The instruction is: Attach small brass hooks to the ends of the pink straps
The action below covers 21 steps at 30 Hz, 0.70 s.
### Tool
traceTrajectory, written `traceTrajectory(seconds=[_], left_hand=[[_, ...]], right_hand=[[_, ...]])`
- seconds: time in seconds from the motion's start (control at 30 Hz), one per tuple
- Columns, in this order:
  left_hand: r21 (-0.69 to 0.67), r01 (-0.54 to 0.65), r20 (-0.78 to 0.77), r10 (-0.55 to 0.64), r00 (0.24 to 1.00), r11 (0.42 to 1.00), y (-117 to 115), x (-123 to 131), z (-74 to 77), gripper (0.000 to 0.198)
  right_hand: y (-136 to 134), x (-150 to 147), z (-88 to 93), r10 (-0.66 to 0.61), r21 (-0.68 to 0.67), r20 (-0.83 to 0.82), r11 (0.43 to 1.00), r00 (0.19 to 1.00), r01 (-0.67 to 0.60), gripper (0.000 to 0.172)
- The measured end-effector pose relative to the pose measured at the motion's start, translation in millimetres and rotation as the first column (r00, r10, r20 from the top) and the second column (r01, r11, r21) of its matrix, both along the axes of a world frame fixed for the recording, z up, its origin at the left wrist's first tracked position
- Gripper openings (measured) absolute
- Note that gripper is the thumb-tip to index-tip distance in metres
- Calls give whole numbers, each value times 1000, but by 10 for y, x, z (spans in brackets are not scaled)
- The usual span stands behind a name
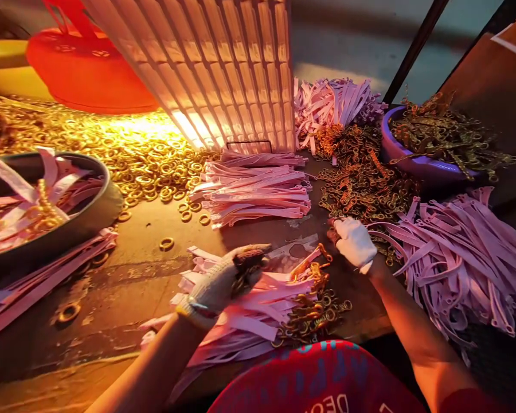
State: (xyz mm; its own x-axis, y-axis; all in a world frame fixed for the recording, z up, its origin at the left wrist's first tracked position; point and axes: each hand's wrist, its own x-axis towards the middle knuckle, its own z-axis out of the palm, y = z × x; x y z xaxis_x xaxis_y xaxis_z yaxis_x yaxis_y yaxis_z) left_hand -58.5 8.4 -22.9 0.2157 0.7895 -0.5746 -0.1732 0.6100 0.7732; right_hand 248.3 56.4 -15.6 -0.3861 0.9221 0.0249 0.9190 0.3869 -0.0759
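My left hand point(226, 281), in a knit work glove, rests curled on a heap of pink straps point(249, 318) with brass clasps point(312, 312) at their ends; its fingers pinch what looks like a strap end with metal. Wearing a white glove, my right hand point(352, 241) is closed at the edge of a pile of bronze clasps point(361, 178), and what it grips is hidden. A neat stack of plain pink straps point(258, 189) lies beyond the hands.
Gold rings point(146, 158) spread over the left of the table. A dark round tray point(97, 221) holds straps at left. Loose pink straps point(464, 241) lie at right, beside a purple bowl point(406, 163) of clasps. A white ribbed panel point(223, 69) and an orange stool point(86, 69) stand behind.
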Motion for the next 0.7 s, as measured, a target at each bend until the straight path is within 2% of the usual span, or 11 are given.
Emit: traceTrajectory(seconds=[0.07, 0.13, 0.23, 0.3, 0.33, 0.4, 0.47, 0.53, 0.6, 0.7], left_hand=[[-92, 22, 182, -5, 983, 995, 1, 111, 60, 49], [-135, 97, 344, -45, 938, 986, 2, 210, 91, 53], [-132, 143, 447, -70, 892, 981, -15, 282, 81, 51], [-144, 156, 465, -73, 883, 977, -31, 290, 53, 48], [-155, 164, 468, -73, 881, 974, -39, 291, 40, 47], [-167, 179, 460, -84, 884, 970, -53, 302, 26, 45], [-142, 203, 425, -126, 896, 969, -65, 327, 30, 39], [-84, 229, 377, -181, 908, 970, -80, 355, 51, 29], [-48, 240, 330, -211, 920, 970, -99, 374, 82, 27], [-46, 219, 275, -199, 941, 975, -135, 379, 132, 29]], right_hand=[[61, 82, -91, -91, 15, 55, 996, 994, 90, 20], [61, 104, -184, -107, 20, 70, 994, 992, 106, 20], [-1, 72, -275, -117, 34, 60, 993, 991, 116, 20], [-57, 13, -278, -86, 20, -76, 996, 993, 88, 19], [-88, -34, -258, -43, -2, -209, 999, 977, 43, 21], [-159, -171, -175, 70, -42, -516, 993, 854, -107, 28], [-232, -359, -52, 169, -37, -676, 964, 718, -262, 32], [-294, -560, 72, 257, -16, -657, 935, 709, -354, 33], [-334, -726, 155, 301, -37, -575, 919, 761, -392, 40], [-360, -853, 164, 238, -105, -581, 926, 778, -362, 44]])
